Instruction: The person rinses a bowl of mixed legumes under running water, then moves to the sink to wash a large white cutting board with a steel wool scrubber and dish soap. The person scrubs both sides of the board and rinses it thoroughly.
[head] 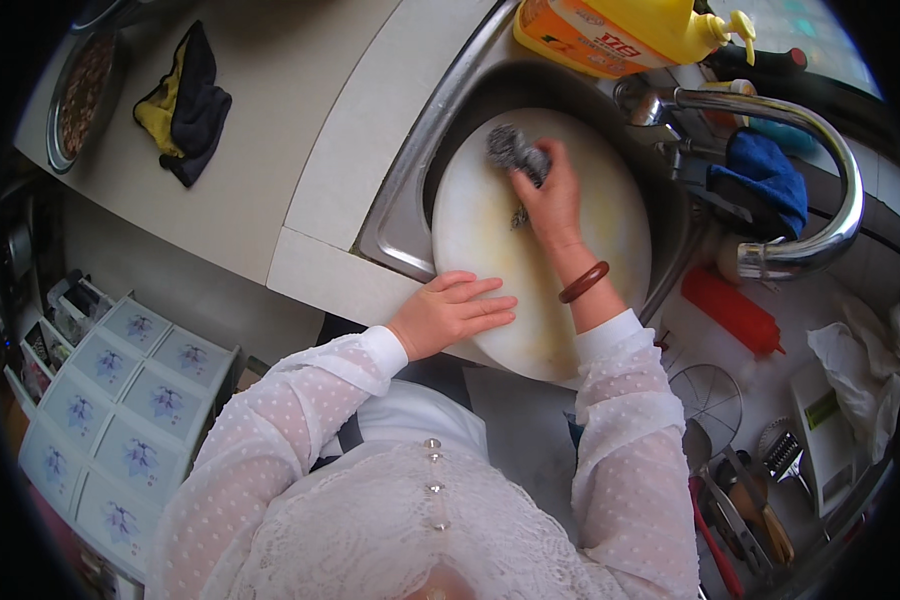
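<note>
A round, pale cutting board (600,277) with yellowish stains rests tilted in a stainless steel sink (397,225), its near edge over the rim. My right hand (551,199) holds a grey steel wool scourer (506,146) against the upper part of the board; a bit of similar material shows under the wrist side. My left hand (457,311) lies with fingers spread on the board's left near edge, holding nothing. A reddish-brown bangle (584,282) circles my right wrist. The chrome faucet (844,187) arches at the sink's right side.
Behind the sink lies a yellow pump bottle (615,37). A black and yellow cloth (187,105) and a glass-like dish (82,105) are on the left counter. To the right are a blue cloth (765,180), a red squeeze bottle (727,311), a wire strainer (709,401) and utensils.
</note>
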{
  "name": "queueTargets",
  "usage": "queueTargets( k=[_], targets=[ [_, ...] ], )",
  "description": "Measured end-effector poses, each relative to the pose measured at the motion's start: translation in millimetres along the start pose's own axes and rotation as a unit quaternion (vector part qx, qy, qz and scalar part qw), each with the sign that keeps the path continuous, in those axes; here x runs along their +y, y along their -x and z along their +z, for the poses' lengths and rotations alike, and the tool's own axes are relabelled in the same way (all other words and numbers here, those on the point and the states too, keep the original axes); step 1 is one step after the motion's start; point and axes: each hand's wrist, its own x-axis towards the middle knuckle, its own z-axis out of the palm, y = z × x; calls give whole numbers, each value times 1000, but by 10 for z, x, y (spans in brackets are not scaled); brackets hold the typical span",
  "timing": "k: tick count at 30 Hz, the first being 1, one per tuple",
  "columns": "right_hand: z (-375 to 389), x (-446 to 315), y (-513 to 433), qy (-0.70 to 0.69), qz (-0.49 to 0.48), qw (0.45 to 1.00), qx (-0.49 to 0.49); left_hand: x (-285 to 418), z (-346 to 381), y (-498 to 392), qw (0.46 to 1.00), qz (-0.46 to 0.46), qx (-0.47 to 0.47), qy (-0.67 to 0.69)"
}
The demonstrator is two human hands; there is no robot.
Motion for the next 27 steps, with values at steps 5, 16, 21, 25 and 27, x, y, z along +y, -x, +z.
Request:
queueTargets(
  k=[5,16,21,25,27],
  targets=[
    [-290,204,-159,158,-9,986,52,-3,-9,4,1000,1,-9,1],
    [-40,438,-535,204,-81,969,109,-24,20,5,1000,11,2,-3],
    [174,-149,-78,74,-140,987,-7,-35,8,-3,1000,10,4,-6],
    [-15,127,-154,150,-132,980,4,-20,-21,-1,1000,6,-7,-3],
    [-75,389,-474,199,-87,975,51,1,-26,-12,1000,6,-7,-5]
  ],
)
